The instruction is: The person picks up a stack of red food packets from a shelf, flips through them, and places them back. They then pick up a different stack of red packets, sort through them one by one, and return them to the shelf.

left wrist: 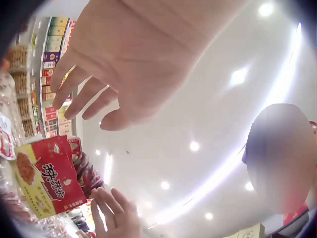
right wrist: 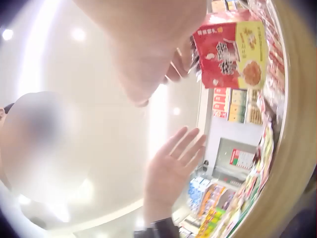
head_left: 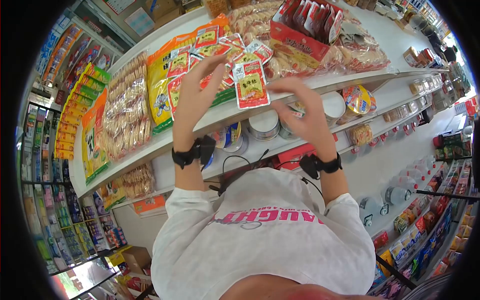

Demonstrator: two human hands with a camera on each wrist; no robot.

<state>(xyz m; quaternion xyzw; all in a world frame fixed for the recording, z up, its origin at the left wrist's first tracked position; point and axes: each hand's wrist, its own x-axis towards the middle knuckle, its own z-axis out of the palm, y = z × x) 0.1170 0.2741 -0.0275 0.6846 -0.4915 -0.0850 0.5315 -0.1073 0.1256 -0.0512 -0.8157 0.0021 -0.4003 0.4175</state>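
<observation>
In the head view a red and white packet (head_left: 251,85) lies at the shelf's front edge, beside a pile of similar packets (head_left: 207,50). My left hand (head_left: 197,97) hovers at the pile's near side, fingers loosely bent and holding nothing. Just right of the single packet is my right hand (head_left: 304,112), its fingers relaxed and apart from the thumb; whether a fingertip touches the packet I cannot tell. Both wrist views show the hands raised and empty: the left hand (left wrist: 129,59) with fingers spread, the right hand (right wrist: 153,44) partly blurred.
A red box (head_left: 300,47) of upright packets stands at the back right. Bagged round crackers (head_left: 125,105) and a yellow bag (head_left: 159,92) lie at the left. Tubs (head_left: 263,125) sit on the shelf below. Bottles (head_left: 390,195) stand at the right.
</observation>
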